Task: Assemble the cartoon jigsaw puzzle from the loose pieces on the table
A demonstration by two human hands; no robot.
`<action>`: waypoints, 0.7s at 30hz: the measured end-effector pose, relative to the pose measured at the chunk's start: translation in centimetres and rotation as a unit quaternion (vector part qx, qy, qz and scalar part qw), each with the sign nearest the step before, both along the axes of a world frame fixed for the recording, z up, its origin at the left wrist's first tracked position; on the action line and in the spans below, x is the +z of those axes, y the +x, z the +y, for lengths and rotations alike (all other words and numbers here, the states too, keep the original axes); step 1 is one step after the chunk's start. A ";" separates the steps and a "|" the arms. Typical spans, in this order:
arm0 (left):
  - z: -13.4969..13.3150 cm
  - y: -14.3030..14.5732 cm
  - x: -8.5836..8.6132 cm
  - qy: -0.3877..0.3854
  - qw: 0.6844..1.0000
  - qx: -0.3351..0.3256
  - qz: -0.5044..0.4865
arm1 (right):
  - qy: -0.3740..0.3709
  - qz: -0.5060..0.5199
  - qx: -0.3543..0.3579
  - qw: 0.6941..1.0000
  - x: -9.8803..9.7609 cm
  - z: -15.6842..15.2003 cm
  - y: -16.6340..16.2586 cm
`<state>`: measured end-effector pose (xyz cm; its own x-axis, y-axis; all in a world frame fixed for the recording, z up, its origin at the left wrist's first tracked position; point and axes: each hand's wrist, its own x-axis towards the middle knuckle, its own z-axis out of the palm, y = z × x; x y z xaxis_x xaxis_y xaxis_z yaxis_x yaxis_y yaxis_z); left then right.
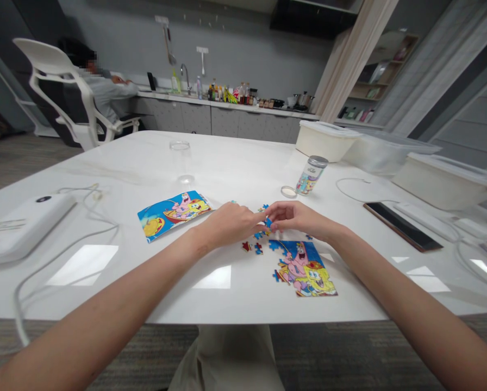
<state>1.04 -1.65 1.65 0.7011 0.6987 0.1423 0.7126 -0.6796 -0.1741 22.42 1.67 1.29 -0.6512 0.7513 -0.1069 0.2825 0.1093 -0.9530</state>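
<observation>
A partly joined cartoon jigsaw [304, 270] lies on the white table [227, 168] in front of me. Several loose pieces [252, 247] are scattered just above its top left corner. My left hand [231, 221] and my right hand [294, 216] meet over those pieces, fingertips together, both pinched on a small blue puzzle piece [268, 222]. To the left lies a printed reference card [174, 212] with the same cartoon picture.
A puzzle tube [311, 175] stands behind with its lid [288, 191] beside it. A clear glass [181, 161], a white device with cable [21, 227], a dark phone [402, 226] and plastic boxes [443, 179] share the table. Another person sits at the far counter.
</observation>
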 end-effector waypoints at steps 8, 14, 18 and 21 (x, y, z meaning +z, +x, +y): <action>0.0 0.0 -0.2 0.021 1.000 -0.008 -0.007 | 0.015 -0.015 0.003 1.000 0.0 0.1 0.1; 0.0 0.0 -0.2 0.027 1.000 -0.013 0.000 | 0.009 -0.015 0.008 1.000 0.1 -0.1 0.1; -0.1 0.1 0.1 0.022 1.000 -0.006 0.012 | 0.008 -0.012 0.006 1.000 0.3 -0.2 -0.1; -0.1 0.1 0.3 0.011 1.000 -0.003 0.006 | 0.004 -0.009 0.006 1.000 0.4 -0.3 -0.1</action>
